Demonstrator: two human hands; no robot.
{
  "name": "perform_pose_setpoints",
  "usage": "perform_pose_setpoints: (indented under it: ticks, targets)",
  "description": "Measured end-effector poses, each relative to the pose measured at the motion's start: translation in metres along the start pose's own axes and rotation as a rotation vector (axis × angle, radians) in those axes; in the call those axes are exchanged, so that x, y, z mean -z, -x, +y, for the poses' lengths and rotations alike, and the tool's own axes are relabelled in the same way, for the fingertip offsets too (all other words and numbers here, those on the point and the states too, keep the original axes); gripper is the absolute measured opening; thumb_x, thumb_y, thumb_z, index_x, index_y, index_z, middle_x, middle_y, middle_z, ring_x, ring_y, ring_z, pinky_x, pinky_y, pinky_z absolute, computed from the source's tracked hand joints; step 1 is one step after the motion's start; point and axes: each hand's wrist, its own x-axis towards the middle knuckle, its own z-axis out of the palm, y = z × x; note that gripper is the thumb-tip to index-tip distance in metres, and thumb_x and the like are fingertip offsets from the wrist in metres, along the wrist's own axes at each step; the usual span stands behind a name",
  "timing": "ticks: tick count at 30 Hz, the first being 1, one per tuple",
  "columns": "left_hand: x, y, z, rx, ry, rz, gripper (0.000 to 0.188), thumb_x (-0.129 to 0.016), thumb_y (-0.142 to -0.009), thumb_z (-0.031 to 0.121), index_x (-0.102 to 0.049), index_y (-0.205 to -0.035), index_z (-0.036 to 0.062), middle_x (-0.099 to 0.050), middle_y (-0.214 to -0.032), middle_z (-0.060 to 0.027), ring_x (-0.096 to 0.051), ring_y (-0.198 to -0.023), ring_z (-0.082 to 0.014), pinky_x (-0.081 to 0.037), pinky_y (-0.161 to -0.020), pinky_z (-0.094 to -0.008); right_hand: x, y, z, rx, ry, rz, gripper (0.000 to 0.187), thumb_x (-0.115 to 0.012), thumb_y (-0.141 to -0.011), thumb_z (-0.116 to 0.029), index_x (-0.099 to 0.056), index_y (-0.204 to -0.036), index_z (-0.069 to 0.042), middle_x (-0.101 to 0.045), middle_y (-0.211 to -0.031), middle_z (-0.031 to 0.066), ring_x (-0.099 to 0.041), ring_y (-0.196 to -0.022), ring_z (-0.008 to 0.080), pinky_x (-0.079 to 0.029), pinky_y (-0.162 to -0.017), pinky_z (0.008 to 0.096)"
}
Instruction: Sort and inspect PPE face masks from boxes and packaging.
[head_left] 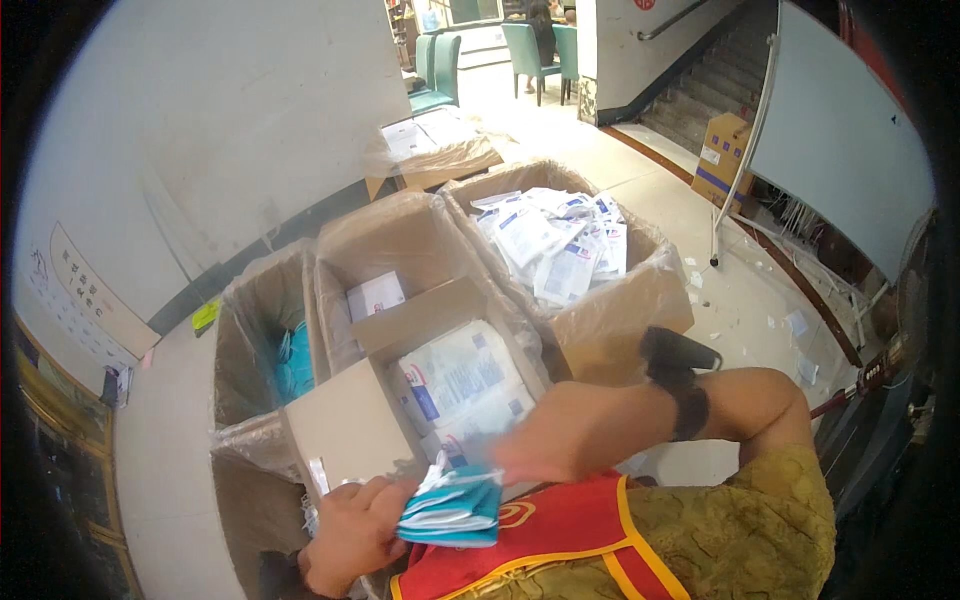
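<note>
Left hand (360, 527) pinches teal-and-white mask stack (452, 510) at near edge of open brown cardboard box (348, 428); blurred right hand (540, 443) beside stack, grip unclear. Plastic-lined cartons (622, 325) hem box; pale, scrap-strewn floor (728, 325) opens right.

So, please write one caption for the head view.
Two bare hands at a stack of teal-and-white face masks, near a plastic-lined brown cardboard box of flat white packets.

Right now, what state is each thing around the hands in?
Left hand: closed on mask stack
Mask stack: layered
Right hand: blurred beside the stack, grip unclear
Carton: open, white packets inside
Left box: open, teal items inside
Middle box: open, small white box inside
Right box: open, heaped with loose packets
Near box: partly hidden
</note>
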Motion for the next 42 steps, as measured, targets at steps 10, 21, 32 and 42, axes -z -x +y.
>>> perform_pose_setpoints:
  ticks: [10, 21, 32, 42]
  targets:
    - [0.004, 0.026, -0.007, -0.070, -0.031, 0.095, 0.030, -0.060, -0.071, 0.016, -0.062, -0.101, 0.0109, -0.062, -0.085, -0.0072, -0.059, -0.070, -0.0283, -0.046, -0.057, -0.0393, 0.030, 0.047, -0.020, -0.270, -0.109, -0.213, 0.022, -0.048, -0.096, -0.029, -0.053, -0.091, -0.007, -0.061, -0.072, 0.0158, -0.064, -0.069, 0.0346, -0.050, -0.057, 0.0410]
    - [-0.013, 0.064, -0.074, 0.392, 1.247, 0.939, 0.049, -0.066, -0.075, 0.009, -0.053, -0.121, -0.0012, -0.062, -0.114, -0.0108, -0.062, -0.103, -0.0264, -0.052, -0.084, -0.0405, 0.035, 0.076, 0.041, -0.514, -0.975, 0.729, 0.017, -0.060, -0.091, -0.025, -0.056, -0.084, -0.010, -0.045, -0.062, -0.0059, -0.037, -0.048, 0.0039, -0.027, -0.041, 0.0193]
    - [-0.039, -0.028, -0.069, -0.172, 1.903, 1.013, 0.042, -0.049, -0.096, 0.035, -0.056, -0.121, 0.0023, -0.066, -0.108, -0.0121, -0.065, -0.091, -0.0250, -0.053, -0.081, -0.0386, -0.033, -0.055, 0.049, -0.099, -0.985, 0.448, 0.028, -0.046, -0.098, -0.028, -0.054, -0.081, -0.007, -0.050, -0.072, -0.0001, -0.036, -0.053, 0.0034, -0.027, -0.043, 0.0165]
    - [-0.018, -0.068, -0.023, -0.263, 2.126, 0.993, 0.052, -0.065, -0.086, 0.033, -0.048, -0.117, -0.0048, -0.051, -0.087, -0.0117, -0.058, -0.065, -0.0178, -0.055, -0.051, -0.0278, -0.062, -0.090, 0.043, -0.262, -1.363, 0.292, 0.059, -0.039, -0.095, -0.059, -0.071, -0.098, -0.009, -0.050, -0.068, -0.0046, -0.038, -0.054, 0.0028, -0.027, -0.045, 0.0177]
